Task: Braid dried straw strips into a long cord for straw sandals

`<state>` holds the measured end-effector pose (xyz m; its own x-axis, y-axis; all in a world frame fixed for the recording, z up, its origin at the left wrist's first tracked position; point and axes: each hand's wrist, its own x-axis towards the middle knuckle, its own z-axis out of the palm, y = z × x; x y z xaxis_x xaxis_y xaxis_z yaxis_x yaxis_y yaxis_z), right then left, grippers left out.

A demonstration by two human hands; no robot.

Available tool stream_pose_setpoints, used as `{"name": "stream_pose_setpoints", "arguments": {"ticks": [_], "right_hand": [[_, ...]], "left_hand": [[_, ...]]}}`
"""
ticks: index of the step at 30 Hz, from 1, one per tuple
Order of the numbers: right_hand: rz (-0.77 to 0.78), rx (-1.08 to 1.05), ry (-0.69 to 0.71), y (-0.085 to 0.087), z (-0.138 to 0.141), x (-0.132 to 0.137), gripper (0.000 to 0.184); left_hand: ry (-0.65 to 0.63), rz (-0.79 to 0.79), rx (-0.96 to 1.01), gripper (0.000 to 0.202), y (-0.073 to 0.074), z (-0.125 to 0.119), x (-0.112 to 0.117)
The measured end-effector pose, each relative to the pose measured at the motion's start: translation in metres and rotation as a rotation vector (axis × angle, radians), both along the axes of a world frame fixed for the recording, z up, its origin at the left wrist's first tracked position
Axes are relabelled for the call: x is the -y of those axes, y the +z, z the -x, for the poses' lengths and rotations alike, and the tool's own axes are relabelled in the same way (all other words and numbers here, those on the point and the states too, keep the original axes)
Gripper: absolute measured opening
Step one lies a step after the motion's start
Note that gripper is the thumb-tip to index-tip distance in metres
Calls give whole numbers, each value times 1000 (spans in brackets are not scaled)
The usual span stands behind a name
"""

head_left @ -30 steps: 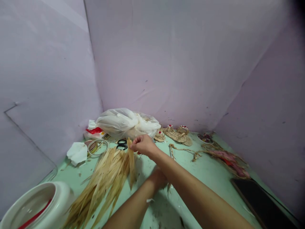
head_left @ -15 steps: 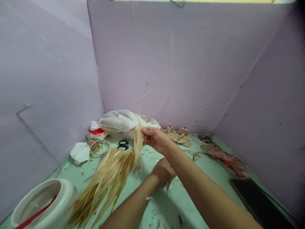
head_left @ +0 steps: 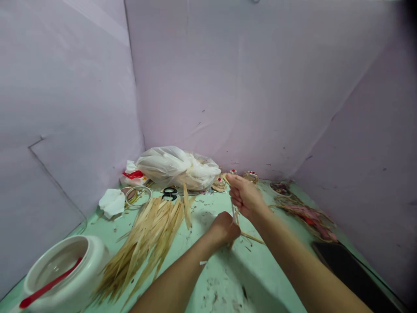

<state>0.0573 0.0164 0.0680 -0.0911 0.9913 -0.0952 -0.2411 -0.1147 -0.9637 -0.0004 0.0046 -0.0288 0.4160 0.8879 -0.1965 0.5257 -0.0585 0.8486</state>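
My left hand (head_left: 224, 229) is closed in a fist low over the green table (head_left: 276, 278), gripping the lower end of a thin pale straw strip (head_left: 234, 216). My right hand (head_left: 244, 194) is just above it, fingers curled round the strip's upper part. A fan of dried straw strips (head_left: 146, 243) lies on the table to the left of both hands, one strip (head_left: 186, 211) standing out at its far end. Loose strands (head_left: 252, 237) stick out below my left fist.
A white jar (head_left: 61, 271) with a red tool inside stands at front left. At the back lie a plastic bag (head_left: 177, 167), scissors (head_left: 169, 193), a tape ring (head_left: 138, 195), crumpled tissue (head_left: 112, 202) and small woven sandals (head_left: 250, 176). A dark slab (head_left: 348, 265) and pink-brown fibres (head_left: 309, 215) lie right.
My right hand let go of the wide straw strip it was lifting from the pile and moved right, down to the thin strip in my left fist. The wide strip dropped back.
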Motion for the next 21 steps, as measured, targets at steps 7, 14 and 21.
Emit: {"name": "stream_pose_setpoints", "arguments": {"ticks": [7, 14, 21], "right_hand": [[30, 509, 15, -47, -77, 41, 22], [-25, 586, 117, -74, -93, 30, 12], [93, 398, 177, -91, -86, 31, 12]], "left_hand": [[156, 207, 167, 8, 7, 6, 7], [122, 353, 300, 11, 21, 8, 8], [95, 365, 301, 5, 15, 8, 3]]}}
